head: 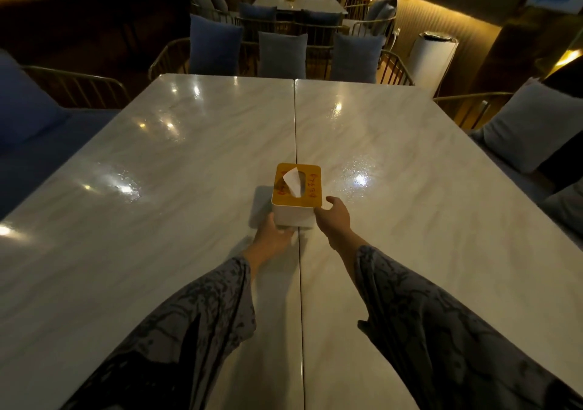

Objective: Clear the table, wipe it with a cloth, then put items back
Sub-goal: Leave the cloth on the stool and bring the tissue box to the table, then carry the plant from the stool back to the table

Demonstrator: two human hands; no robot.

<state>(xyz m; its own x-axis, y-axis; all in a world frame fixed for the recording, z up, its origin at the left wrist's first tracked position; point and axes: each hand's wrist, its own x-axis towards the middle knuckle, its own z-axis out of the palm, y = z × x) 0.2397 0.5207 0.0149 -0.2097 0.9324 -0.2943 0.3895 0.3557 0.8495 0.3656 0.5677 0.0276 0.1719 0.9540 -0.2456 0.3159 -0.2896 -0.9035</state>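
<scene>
Reaching forward with both arms, we have our left hand [273, 236] at the near-left bottom corner of the box [296, 200], fingers tucked against or under its white base; whether they curl round it we cannot tell. The box stands upright on the desk [157, 189], straddling the seam [296, 119] between the two marble slabs, its yellow lid facing up with a tissue [293, 181] poking from the slot. Its long axis runs away from us, along the seam. Our right hand [334, 215] touches the near-right top corner, thumb by the lid edge, fingers loosely bent and not clearly closed on it. Both hands lie just this side of the box, about equally near, so the coming move, we judge, is either a lift or a release. Wet-looking glints shine on both slabs. Beyond the far edge stand cushioned chairs [282, 55], and at far right a white cylinder [433, 59]. Nothing stands between hands and box.
</scene>
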